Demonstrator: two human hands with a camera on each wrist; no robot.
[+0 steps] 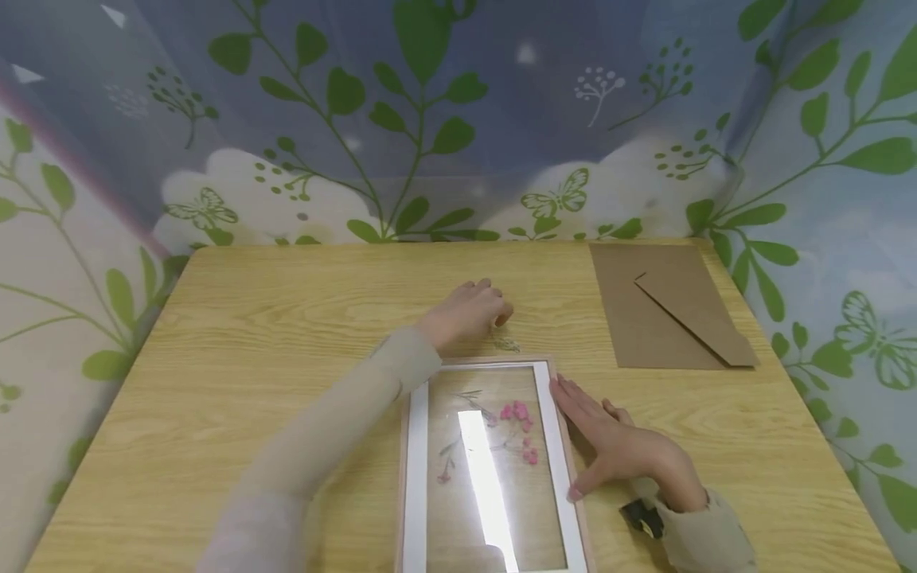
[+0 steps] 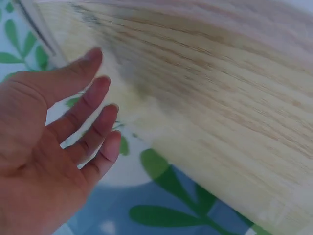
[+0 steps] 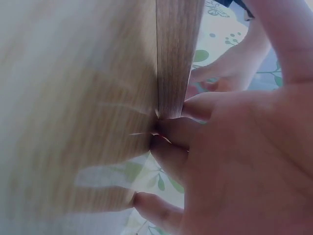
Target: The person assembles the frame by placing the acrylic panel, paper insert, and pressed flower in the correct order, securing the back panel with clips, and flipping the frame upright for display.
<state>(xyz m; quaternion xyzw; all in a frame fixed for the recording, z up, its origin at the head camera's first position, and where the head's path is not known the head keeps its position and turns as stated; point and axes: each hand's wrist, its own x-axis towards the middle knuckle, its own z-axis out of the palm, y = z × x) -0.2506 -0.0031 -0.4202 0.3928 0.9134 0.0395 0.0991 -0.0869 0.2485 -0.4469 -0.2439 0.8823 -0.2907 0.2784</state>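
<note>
A light wooden picture frame (image 1: 550, 370) with white inner borders lies on the table. Pressed pink flowers (image 1: 520, 411) and thin stems show within its clear pane, under a bright reflection. My left hand (image 1: 469, 314) reaches past the frame's far edge, above a small dried sprig (image 1: 506, 344) on the tabletop. Nothing sits between its loosely bent fingers (image 2: 100, 125) in the left wrist view. My right hand (image 1: 605, 442) rests along the frame's right side, fingers extended and thumb at the edge. Up close, its fingertips touch the wooden side (image 3: 176, 63) and the table.
A brown backing board (image 1: 659, 318) with a fold-out stand lies at the table's back right. The wood-grain table (image 1: 236, 318) meets a leaf-patterned curtain (image 1: 473, 159) behind and at both sides. A black strap (image 1: 637, 519) hangs at my right wrist.
</note>
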